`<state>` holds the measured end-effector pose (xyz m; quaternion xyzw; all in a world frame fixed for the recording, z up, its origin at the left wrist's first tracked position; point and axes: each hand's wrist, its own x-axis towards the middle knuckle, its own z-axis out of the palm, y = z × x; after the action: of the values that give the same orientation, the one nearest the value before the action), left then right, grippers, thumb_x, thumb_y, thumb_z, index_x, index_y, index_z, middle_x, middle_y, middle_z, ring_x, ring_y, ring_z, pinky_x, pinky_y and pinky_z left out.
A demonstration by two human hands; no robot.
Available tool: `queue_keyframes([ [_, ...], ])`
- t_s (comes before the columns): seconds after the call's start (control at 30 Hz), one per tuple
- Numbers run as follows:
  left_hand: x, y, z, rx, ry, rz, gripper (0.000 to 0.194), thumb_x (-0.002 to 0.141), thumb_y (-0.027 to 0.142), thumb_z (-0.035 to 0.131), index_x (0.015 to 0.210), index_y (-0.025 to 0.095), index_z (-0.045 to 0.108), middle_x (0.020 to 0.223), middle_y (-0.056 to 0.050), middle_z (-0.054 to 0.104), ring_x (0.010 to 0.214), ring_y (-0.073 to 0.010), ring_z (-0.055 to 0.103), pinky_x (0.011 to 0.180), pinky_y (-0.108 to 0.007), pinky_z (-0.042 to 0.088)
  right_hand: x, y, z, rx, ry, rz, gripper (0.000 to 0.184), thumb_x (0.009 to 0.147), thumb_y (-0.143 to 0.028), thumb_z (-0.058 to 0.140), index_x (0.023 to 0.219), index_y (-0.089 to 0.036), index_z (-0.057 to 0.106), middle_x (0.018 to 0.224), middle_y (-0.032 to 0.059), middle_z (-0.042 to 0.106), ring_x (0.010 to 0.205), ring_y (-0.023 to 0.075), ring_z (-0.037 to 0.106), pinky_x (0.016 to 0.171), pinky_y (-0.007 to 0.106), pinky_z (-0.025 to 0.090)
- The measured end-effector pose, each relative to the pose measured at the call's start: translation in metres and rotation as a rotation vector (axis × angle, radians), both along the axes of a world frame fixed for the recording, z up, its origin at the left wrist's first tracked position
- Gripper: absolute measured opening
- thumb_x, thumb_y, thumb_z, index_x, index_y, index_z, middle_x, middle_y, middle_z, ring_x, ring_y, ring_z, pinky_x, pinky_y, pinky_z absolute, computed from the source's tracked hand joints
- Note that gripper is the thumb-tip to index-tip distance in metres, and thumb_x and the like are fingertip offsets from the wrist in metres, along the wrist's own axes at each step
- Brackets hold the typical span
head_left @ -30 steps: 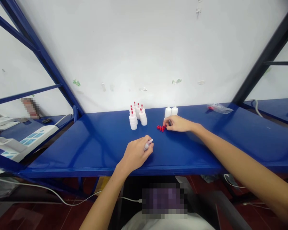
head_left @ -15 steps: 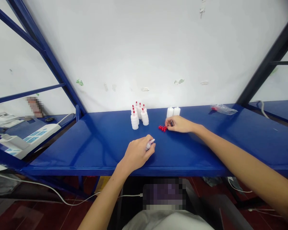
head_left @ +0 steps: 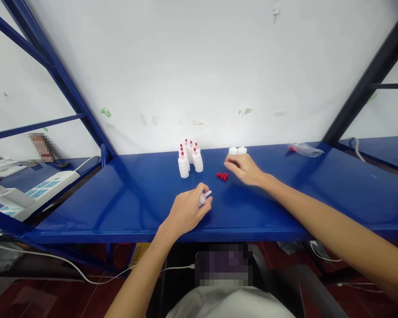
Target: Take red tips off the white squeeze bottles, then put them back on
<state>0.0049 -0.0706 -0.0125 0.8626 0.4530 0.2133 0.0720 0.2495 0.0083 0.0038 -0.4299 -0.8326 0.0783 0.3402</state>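
Clasping a bottle (head_left: 202,200) — left hand (head_left: 187,209), grip seemingly closed.

Left hand (head_left: 189,207) curled in grip; right hand (head_left: 243,169) farther forward, fingers bent.

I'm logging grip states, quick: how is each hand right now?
Left hand: closed around a white nozzle-tipped bottle.
Right hand: fingers curled, near the red caps; whether it holds anything cannot be told.
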Motion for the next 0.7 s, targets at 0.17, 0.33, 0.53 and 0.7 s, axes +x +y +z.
queue_keyframes([
  [0.17,-0.002,0.002,-0.002,-0.004,-0.010,-0.010,0.016,0.096,0.036,0.046,0.105,0.023,0.048,0.089,-0.001,0.069,0.079,-0.0211,0.065,0.064,-0.028,0.036,-0.040,-0.039,0.005,-0.011,-0.167,0.403,0.027,0.092,-0.045,0.049,0.085,-0.019,0.052,0.071,-0.0008,0.055,0.061,0.0126,0.045,0.062,0.026,0.032],
  [0.33,-0.002,0.003,-0.004,0.008,-0.026,-0.010,0.010,0.095,0.031,0.045,0.096,0.022,0.048,0.084,-0.001,0.067,0.075,-0.0199,0.064,0.063,-0.028,0.036,-0.054,-0.050,0.002,-0.033,-0.207,0.407,0.026,0.099,-0.038,0.040,0.080,-0.020,0.046,0.076,0.0002,0.055,0.062,0.0128,0.044,0.062,0.027,0.033],
  [0.53,-0.003,0.004,-0.006,0.004,-0.074,-0.037,0.013,0.096,0.029,0.041,0.088,0.021,0.047,0.079,-0.001,0.063,0.069,-0.0171,0.059,0.062,-0.027,0.035,-0.054,-0.046,0.002,-0.078,-0.164,0.455,0.029,0.103,-0.033,0.031,0.082,-0.020,0.047,0.083,0.0038,0.058,0.071,0.0152,0.050,0.070,0.029,0.039],
  [0.7,-0.004,0.004,-0.006,-0.012,-0.102,-0.054,0.017,0.098,0.035,0.040,0.093,0.021,0.049,0.085,-0.002,0.065,0.073,-0.0179,0.060,0.065,-0.027,0.036,-0.058,-0.044,-0.001,-0.097,-0.110,0.479,0.034,0.103,-0.037,0.029,0.077,-0.021,0.044,0.076,0.0022,0.055,0.067,0.0147,0.049,0.068,0.029,0.039],
])
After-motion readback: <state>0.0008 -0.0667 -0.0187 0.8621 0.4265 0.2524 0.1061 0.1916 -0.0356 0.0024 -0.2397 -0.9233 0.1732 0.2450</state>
